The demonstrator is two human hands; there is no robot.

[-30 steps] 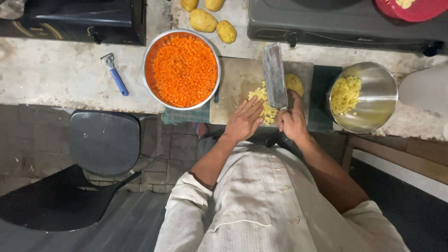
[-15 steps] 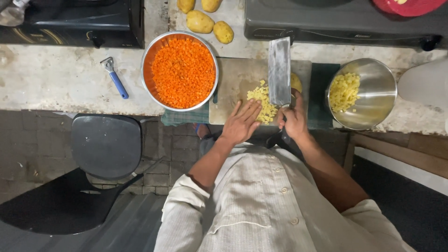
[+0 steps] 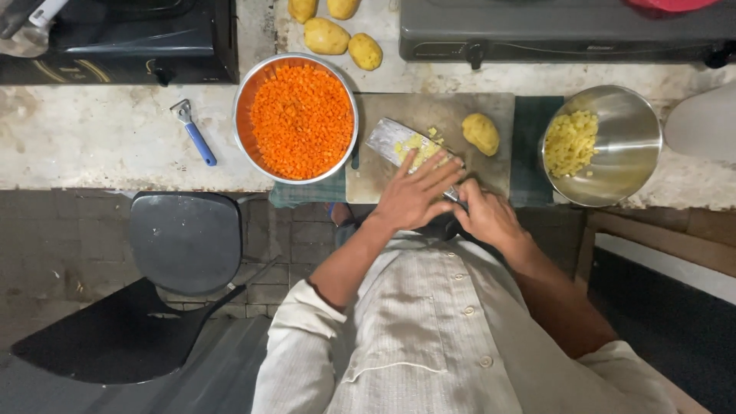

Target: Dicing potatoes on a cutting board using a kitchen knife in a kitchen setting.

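Potato dice ride the cleaver; bowl holds more, pan carrot.

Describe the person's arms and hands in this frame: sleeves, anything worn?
Both hands, left and right, are bare: no gloves, and no rings or watch that I can make out. The forearms are bare too. The shirt is pale, finely striped, buttoned down the front, with its sleeves rolled up near the elbows.

So there's a wide steel cleaver lying nearly flat and angled across the wooden cutting board, a little heap of pale yellow diced potato on its blade, and a peeled potato half just beside it.
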